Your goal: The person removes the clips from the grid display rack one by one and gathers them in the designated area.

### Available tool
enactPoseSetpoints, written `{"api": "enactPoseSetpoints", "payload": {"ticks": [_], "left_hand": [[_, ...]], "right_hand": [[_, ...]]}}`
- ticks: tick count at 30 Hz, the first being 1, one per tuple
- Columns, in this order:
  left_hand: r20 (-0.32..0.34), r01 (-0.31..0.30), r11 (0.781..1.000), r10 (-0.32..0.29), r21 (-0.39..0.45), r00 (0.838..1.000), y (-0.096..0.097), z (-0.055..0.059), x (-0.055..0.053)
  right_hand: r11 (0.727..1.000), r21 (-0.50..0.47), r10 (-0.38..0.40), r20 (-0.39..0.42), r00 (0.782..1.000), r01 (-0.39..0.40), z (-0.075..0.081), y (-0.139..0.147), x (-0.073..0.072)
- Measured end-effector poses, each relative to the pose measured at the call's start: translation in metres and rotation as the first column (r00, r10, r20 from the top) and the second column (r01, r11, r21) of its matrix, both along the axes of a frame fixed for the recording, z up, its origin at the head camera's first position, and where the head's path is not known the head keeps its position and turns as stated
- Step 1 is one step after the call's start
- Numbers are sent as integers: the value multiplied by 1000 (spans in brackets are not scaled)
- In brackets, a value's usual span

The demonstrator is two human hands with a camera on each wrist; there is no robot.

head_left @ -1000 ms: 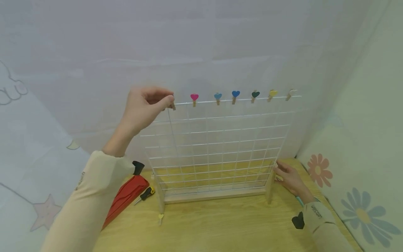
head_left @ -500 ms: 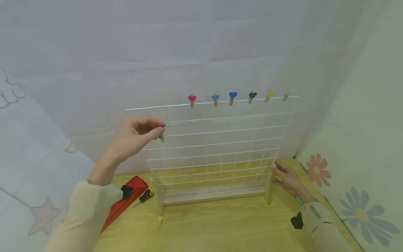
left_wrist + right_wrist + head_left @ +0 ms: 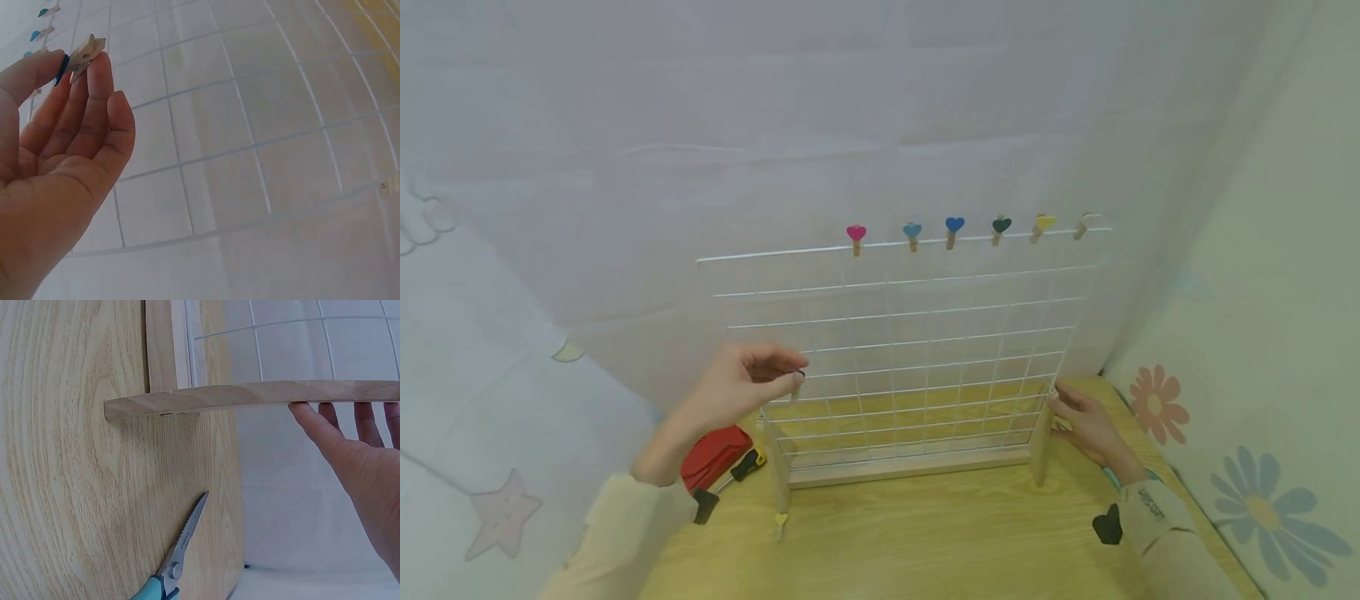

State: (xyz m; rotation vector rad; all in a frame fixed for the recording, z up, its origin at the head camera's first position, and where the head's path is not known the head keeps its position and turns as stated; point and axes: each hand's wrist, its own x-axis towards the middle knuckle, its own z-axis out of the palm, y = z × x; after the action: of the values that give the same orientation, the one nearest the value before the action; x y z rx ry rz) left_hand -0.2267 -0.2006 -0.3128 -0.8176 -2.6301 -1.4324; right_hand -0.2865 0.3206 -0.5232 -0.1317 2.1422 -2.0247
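My left hand (image 3: 737, 387) pinches a small wooden clothespin (image 3: 84, 55) between thumb and fingertips; a dark blue edge shows on its thumb side. The hand is in front of the lower left part of a white wire grid (image 3: 775, 254). Along the grid's top wire sit several heart clothespins, from a pink one (image 3: 856, 234) at the left to a white one (image 3: 1091, 221) at the right. My right hand (image 3: 1093, 429) touches the outer side of the stand's right wooden post (image 3: 250, 394) with nearly straight fingers.
Scissors with teal handles (image 3: 181, 550) lie on the wooden table (image 3: 925, 542) by the right post. Left of the stand are a red object (image 3: 715, 457) and a black-and-yellow screwdriver (image 3: 747, 464). A yellow heart clothespin (image 3: 781, 523) is at the left post's foot.
My left hand has come away from the grid's top wire and down to its lower left, with the clothespin between its fingers. The right hand stays at the post.
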Motion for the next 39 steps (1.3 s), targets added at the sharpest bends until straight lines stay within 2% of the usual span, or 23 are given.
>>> {"api": "enactPoseSetpoints", "payload": {"ticks": [4,9,13,17,21,27,39], "left_hand": [[37,14,999,-15,29,999,-4,-22,1],[128,-1,998,-8,71,992,-10,-56,6],[200,-47,994,28,94,979,-17,-82,10],[245,-108,989,81,98,966,-22,-105,9],[268,-118,988,88,101,960,-26,-126,7],[275,-105,992,82,70,958,-35,-151,10],[357,-171,985,152,21,922,-68,-195,19]], "right_hand": [[1000,-6,6,-6,1000,-6,1,-1,-1],[1000,-4,-9,2,1000,9,2,-2,1],[1000,5,-10,8,1000,10,1,-2,3],[1000,1,-7,14,1000,7,3,-3,3],[1000,-1,-10,24,1000,10,5,-3,3],[1000,-8,-7,24,1000,7,4,-2,2],[1000,16,-25,24,999,24,4,-4,2]]}}
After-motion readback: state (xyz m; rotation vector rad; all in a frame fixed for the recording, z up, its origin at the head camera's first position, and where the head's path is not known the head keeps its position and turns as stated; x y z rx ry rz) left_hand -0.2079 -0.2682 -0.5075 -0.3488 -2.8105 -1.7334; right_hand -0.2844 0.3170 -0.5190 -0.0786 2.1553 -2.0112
